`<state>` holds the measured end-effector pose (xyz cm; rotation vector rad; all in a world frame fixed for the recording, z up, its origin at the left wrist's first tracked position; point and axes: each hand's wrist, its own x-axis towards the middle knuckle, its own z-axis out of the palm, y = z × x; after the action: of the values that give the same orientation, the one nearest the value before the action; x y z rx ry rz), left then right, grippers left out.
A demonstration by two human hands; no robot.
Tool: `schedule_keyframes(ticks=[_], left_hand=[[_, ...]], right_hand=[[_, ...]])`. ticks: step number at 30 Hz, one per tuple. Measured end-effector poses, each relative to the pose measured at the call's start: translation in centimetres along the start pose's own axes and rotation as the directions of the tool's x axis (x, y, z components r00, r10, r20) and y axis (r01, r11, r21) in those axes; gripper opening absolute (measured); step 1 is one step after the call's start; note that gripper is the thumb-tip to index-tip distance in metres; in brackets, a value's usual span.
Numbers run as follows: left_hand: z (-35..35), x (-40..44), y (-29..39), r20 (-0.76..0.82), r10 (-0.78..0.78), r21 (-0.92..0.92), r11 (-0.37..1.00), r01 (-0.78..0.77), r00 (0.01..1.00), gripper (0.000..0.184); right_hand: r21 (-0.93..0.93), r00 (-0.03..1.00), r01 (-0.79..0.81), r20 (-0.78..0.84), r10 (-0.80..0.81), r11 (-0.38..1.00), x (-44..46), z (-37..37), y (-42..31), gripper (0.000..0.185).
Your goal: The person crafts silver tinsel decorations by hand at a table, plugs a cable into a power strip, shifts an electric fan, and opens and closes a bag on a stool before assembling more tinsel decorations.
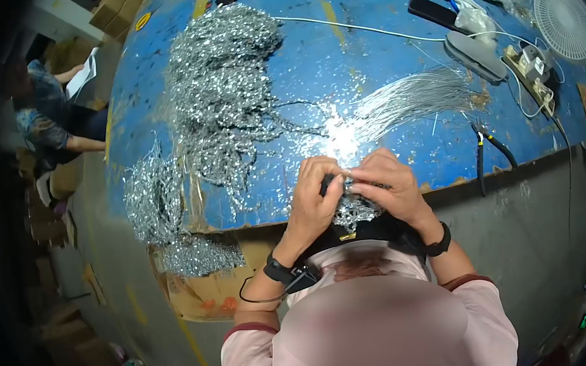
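At the table's front edge, my left hand (313,194) and my right hand (389,183) meet, fingertips pinched close together. Between and below them hangs a small clump of silver sequin tinsel (357,210), which both hands seem to grip. Something dark shows by the left fingers, too hidden to name. Just beyond the fingertips, a bright glare washes out the blue table (309,49). A fan of thin silver wires (411,99) lies past my right hand. To the left spreads a large heap of silver tinsel (224,70), one strand trailing toward my hands.
Black-handled pliers (490,146) rest near the right front edge. A grey brush-like block (475,57), a power strip (531,78) and a white fan (566,22) stand at the right. More tinsel (201,254) fills a cardboard box (209,302) below left. Another person (56,109) is beyond the left edge.
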<state>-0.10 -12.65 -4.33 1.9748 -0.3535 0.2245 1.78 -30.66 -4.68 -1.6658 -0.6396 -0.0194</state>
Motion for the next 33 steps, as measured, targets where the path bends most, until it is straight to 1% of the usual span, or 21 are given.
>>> schedule_keyframes(ticks=[2,3,5,6,7,8,9,11,13,15,16,17,18,20,22,25,27,28,30,31,33], left_hand=[[0.0,0.0,0.3,0.018,-0.030,-0.024,0.999,0.030,0.999,0.008],[0.0,-0.1,0.4,0.028,-0.066,-0.041,0.997,0.067,0.997,0.008],[0.0,-0.2,0.6,0.044,-0.076,-0.031,0.997,0.077,0.996,0.008],[0.0,-0.3,0.6,0.038,-0.043,-0.008,0.999,0.044,0.998,0.008],[0.1,-0.3,0.6,0.036,-0.009,0.014,1.000,0.009,0.999,0.009],[0.2,-0.3,0.3,0.000,0.105,0.076,0.992,-0.105,0.994,0.012],[0.3,-0.3,0.3,0.003,0.105,0.075,0.992,-0.105,0.994,0.012],[0.3,-0.3,0.4,-0.058,0.286,0.272,0.927,-0.260,0.957,0.015],[0.3,-0.1,0.3,-0.082,0.318,0.289,0.915,-0.283,0.945,0.016],[0.5,0.0,0.0,-0.105,0.347,0.305,0.903,-0.302,0.932,0.017],[0.5,0.0,-0.4,-0.089,0.245,0.129,0.964,-0.233,0.966,0.015],[0.5,0.0,-0.6,-0.054,0.144,-0.049,0.988,-0.147,0.988,0.012],[0.6,0.0,-0.7,-0.053,0.145,-0.048,0.988,-0.148,0.988,0.012],[0.8,-0.2,-0.6,-0.048,0.005,-0.173,0.985,-0.013,0.999,0.008],[0.7,-0.2,-0.3,-0.040,0.003,-0.149,0.989,-0.008,0.999,0.008],[0.6,-0.1,-0.3,-0.037,0.002,-0.130,0.992,-0.006,0.999,0.007],[0.6,-0.2,-0.4,-0.004,-0.112,-0.245,0.964,0.107,0.994,0.005],[0.5,0.0,-0.3,-0.007,-0.108,-0.245,0.964,0.103,0.994,0.005],[0.4,0.1,-0.1,0.031,-0.174,-0.313,0.933,0.175,0.984,0.005],[0.3,0.0,0.0,0.030,-0.176,-0.314,0.933,0.176,0.984,0.005],[0.0,0.2,0.2,0.125,-0.281,-0.416,0.856,0.308,0.951,0.008]], right_hand=[[-0.319,0.979,0.170,-0.054,-0.197,0.932,0.3,-0.2,0.4,0.031],[-0.368,0.978,0.174,-0.044,-0.204,0.913,0.4,-0.3,0.4,0.027],[-0.403,0.974,0.171,-0.068,-0.215,0.899,0.4,-0.1,0.4,0.020],[-0.380,0.977,0.140,-0.096,-0.190,0.914,0.3,0.0,0.2,0.016],[-0.379,0.978,0.129,-0.106,-0.182,0.916,0.4,0.0,0.0,0.016],[-0.362,0.982,0.115,-0.101,-0.162,0.925,0.5,-0.1,-0.1,0.015],[-0.343,0.985,0.106,-0.092,-0.146,0.933,0.6,-0.1,-0.1,0.014],[-0.363,0.988,0.103,-0.071,-0.138,0.926,0.4,-0.1,-0.1,0.014],[-0.386,0.989,0.108,-0.048,-0.137,0.916,0.4,-0.2,0.0,0.013],[-0.341,0.991,0.102,-0.044,-0.124,0.934,0.2,-0.1,0.2,0.013],[-0.339,0.992,0.100,-0.044,-0.122,0.936,0.0,0.0,0.1,0.013],[-0.318,0.993,0.087,-0.052,-0.109,0.944,-0.1,0.1,0.0,0.013],[-0.298,0.993,0.076,-0.060,-0.098,0.951,0.0,0.0,-0.1,0.013],[-0.307,0.992,0.068,-0.077,-0.096,0.949,0.0,0.2,-0.4,0.013],[-0.311,0.992,0.052,-0.096,-0.086,0.949,-0.3,0.5,-0.6,0.013],[-0.376,0.981,0.079,-0.135,-0.139,0.923,-0.3,0.8,-0.8,0.014],[-0.409,0.976,0.073,-0.157,-0.149,0.910,-0.4,1.0,-0.9,0.014],[-0.410,0.976,0.077,-0.156,-0.153,0.909,-0.3,1.0,-1.0,0.014],[-0.438,0.972,0.070,-0.173,-0.161,0.896,-0.4,1.1,-1.3,0.016],[-0.438,0.972,0.071,-0.171,-0.161,0.896,-0.6,1.2,-1.3,0.016],[-0.440,0.962,0.077,-0.203,-0.182,0.895,-0.5,1.2,-1.2,0.018]])
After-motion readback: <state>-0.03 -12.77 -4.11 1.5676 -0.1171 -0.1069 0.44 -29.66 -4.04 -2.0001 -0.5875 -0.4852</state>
